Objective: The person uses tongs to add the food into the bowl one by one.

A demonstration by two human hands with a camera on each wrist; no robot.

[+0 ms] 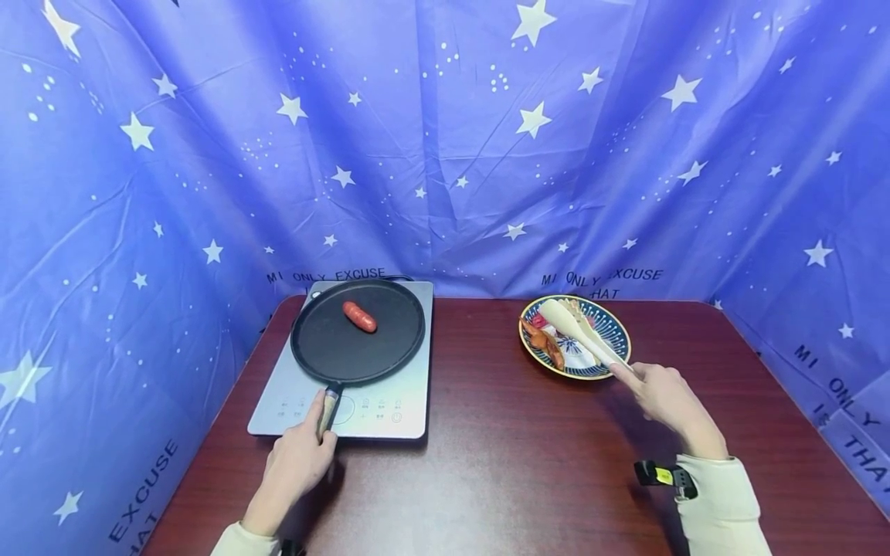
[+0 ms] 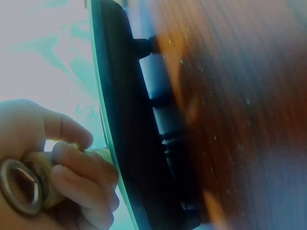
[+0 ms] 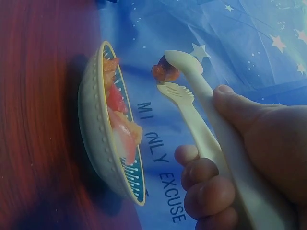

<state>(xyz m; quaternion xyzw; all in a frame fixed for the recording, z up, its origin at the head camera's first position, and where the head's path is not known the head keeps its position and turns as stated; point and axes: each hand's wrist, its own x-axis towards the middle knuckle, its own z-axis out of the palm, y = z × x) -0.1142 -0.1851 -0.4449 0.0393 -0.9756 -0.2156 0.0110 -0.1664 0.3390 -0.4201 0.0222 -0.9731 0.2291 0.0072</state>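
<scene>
My left hand [image 1: 295, 459] grips the handle [image 1: 331, 401] of a round black frying pan [image 1: 354, 357]. A red sausage [image 1: 359, 316] lies in the pan. The left wrist view shows my fingers curled round the handle, with a metal ring [image 2: 9, 199] at its end. My right hand [image 1: 670, 401] holds cream-coloured tongs [image 1: 587, 340] over a patterned plate [image 1: 619, 328]. Between their tips, in the right wrist view, is a reddish-brown piece of food [image 3: 165, 71], raised off the plate. Other pieces of food [image 3: 122, 134] lie on the plate.
Under the pan is a silver induction cooker [image 1: 278, 394] with printed controls along its front. Both cooker and plate stand on a dark red wooden table [image 1: 487, 432]. A blue curtain with white stars [image 1: 445, 154] surrounds the table at the back and sides.
</scene>
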